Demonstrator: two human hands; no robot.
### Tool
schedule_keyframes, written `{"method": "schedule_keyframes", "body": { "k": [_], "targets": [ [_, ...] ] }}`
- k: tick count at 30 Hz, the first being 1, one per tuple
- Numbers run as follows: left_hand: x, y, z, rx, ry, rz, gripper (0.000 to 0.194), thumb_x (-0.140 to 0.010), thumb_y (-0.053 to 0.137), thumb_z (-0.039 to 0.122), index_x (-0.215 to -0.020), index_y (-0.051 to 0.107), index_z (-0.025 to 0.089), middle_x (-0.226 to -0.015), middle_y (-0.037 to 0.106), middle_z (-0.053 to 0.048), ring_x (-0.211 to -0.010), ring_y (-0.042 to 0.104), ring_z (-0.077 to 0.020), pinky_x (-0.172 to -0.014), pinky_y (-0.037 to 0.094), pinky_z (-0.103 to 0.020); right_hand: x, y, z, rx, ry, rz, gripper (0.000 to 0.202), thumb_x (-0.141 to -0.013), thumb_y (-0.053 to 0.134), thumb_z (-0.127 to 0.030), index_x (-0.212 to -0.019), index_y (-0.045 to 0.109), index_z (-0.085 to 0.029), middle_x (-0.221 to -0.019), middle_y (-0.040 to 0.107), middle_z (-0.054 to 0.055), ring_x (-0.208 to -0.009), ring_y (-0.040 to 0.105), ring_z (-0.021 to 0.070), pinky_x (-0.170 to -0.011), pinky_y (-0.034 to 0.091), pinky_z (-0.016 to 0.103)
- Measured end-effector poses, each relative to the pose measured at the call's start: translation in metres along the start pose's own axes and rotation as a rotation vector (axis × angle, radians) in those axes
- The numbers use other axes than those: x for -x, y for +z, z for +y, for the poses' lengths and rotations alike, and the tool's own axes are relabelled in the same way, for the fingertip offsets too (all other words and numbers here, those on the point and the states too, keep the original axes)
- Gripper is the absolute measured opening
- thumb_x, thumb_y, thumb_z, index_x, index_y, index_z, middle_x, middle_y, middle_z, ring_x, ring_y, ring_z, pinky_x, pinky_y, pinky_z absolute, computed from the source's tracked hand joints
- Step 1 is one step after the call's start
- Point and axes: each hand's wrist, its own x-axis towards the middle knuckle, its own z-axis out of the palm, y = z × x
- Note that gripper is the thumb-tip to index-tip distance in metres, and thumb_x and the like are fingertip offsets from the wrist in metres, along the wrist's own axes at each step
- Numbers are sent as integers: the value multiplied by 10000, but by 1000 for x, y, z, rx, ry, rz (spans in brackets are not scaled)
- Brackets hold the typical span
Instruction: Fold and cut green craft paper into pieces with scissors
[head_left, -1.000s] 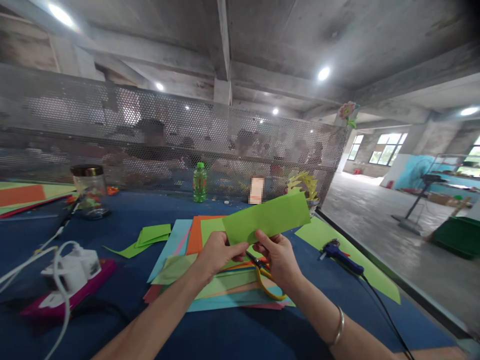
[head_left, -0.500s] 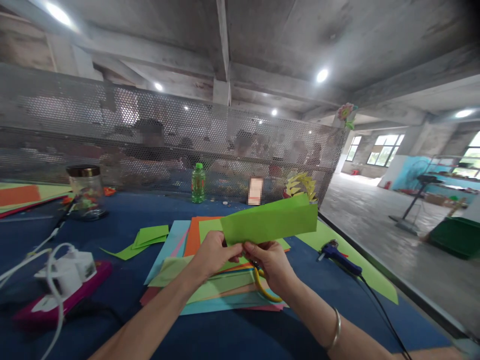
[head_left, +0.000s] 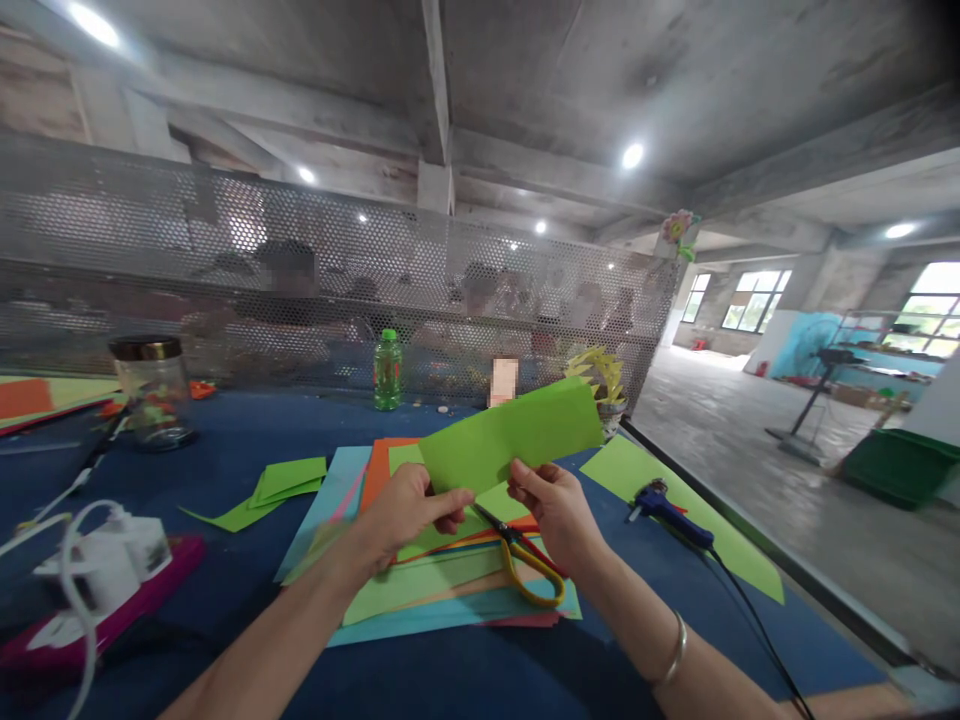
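Both my hands hold a long strip of bright green paper [head_left: 517, 430] up over the table, tilted with its right end higher. My left hand [head_left: 409, 510] pinches the strip's lower left corner between thumb and fingers. Farther along the bottom edge, my right hand [head_left: 555, 505] grips it the same way. Beneath them lies a stack of coloured paper sheets [head_left: 435, 580] in blue, orange, green and pink. Scissors [head_left: 529, 570] with yellow handles rest on this stack, just under my right hand. Smaller cut green paper pieces [head_left: 289, 480] lie to the left.
A blue glue gun [head_left: 671, 515] lies on a light green sheet [head_left: 739, 560] at right, its cord trailing forward. Left stand a glass jar [head_left: 154, 400] and a magenta power strip [head_left: 112, 610] with white plugs. A green bottle [head_left: 388, 372] stands by the perforated metal screen [head_left: 337, 270].
My right hand has slid rightward along the strip's lower edge, away from my left hand. The strip sits slightly lower and more tilted, and more of the scissors shows.
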Motion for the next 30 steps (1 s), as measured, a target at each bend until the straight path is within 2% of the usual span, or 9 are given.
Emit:
{"method": "schedule_keyframes", "body": {
  "k": [6, 12, 19, 22, 24, 27, 29, 30],
  "targets": [
    [-3, -2, -2, -32, 6, 24, 314, -618, 781, 436, -576, 667, 146, -575, 676, -54, -512, 607, -156, -553, 497, -267, -2, -1, -7, -17, -13, 45, 366, -519, 928, -347, -668, 671, -132, -618, 605, -20, -554, 533, 96, -601, 470, 262],
    [-6, -4, -5, -91, -28, -12, 305, -598, 766, 432, -639, 662, 148, -582, 664, -41, -532, 613, -170, -571, 502, -283, -3, -2, -6, -8, -19, 65, 361, -515, 928, -339, -665, 678, -125, -604, 598, -23, -548, 526, 90, -577, 455, 242],
    [-8, -7, -7, -319, 28, 42, 308, -698, 681, 456, -591, 591, 182, -509, 606, -2, -490, 574, -158, -505, 426, -252, -5, -5, -3, -2, -17, 73, 360, -524, 924, -344, -685, 685, -129, -631, 613, -19, -552, 529, 85, -571, 458, 233],
    [-8, -10, -7, -375, 62, 48, 337, -729, 664, 471, -578, 595, 177, -524, 625, -13, -513, 586, -162, -523, 421, -253, -6, -5, -3, 0, -20, 78, 375, -511, 927, -359, -650, 657, -139, -617, 608, -21, -541, 525, 88, -573, 466, 243],
    [-9, -12, -7, -342, 66, 21, 356, -716, 687, 500, -612, 640, 163, -587, 676, -39, -580, 628, -188, -567, 453, -267, -6, -4, -5, 4, -23, 79, 388, -505, 926, -373, -630, 637, -148, -606, 604, -23, -529, 519, 90, -570, 468, 253],
    [-7, -9, -5, -119, 92, -46, 390, -662, 766, 481, -866, 732, 149, -867, 762, -79, -817, 691, -244, -718, 516, -311, -4, -2, -5, 17, -19, 73, 397, -502, 926, -381, -609, 618, -155, -583, 598, -25, -515, 514, 93, -565, 466, 261],
    [-5, -3, -3, 83, 126, -20, 478, -618, 827, 405, -1013, 721, 157, -1007, 756, -88, -911, 688, -252, -781, 524, -323, -1, 0, -4, 30, -9, 61, 390, -512, 923, -379, -602, 617, -155, -576, 599, -22, -513, 517, 96, -571, 467, 264],
    [-4, 1, -2, 160, 136, 17, 492, -603, 846, 372, -1021, 718, 148, -1006, 755, -98, -895, 690, -248, -766, 527, -317, 0, 1, -2, 37, -2, 52, 383, -521, 920, -378, -599, 619, -154, -572, 601, -20, -512, 519, 97, -574, 466, 264]
  ]
}}
